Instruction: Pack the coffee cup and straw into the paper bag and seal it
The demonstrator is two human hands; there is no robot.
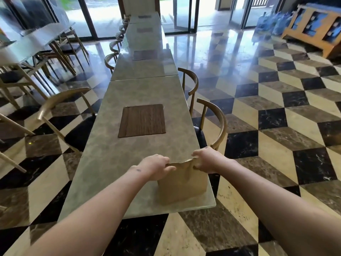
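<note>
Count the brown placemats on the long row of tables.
4: nearest placemat beyond the paper bag; second on the next table; third and fourth farther back, blurred. More could be hidden.

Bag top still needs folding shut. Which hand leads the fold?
Either, probably: the left hand and the right hand each pinch an end of the paper bag top. Slight edge to the left; the right sits by the table edge.

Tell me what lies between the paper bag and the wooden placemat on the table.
Nothing: in the head view only bare grey tabletop separates the paper bag, gripped at its top by the left hand and right hand, from the wooden placemat.
</note>
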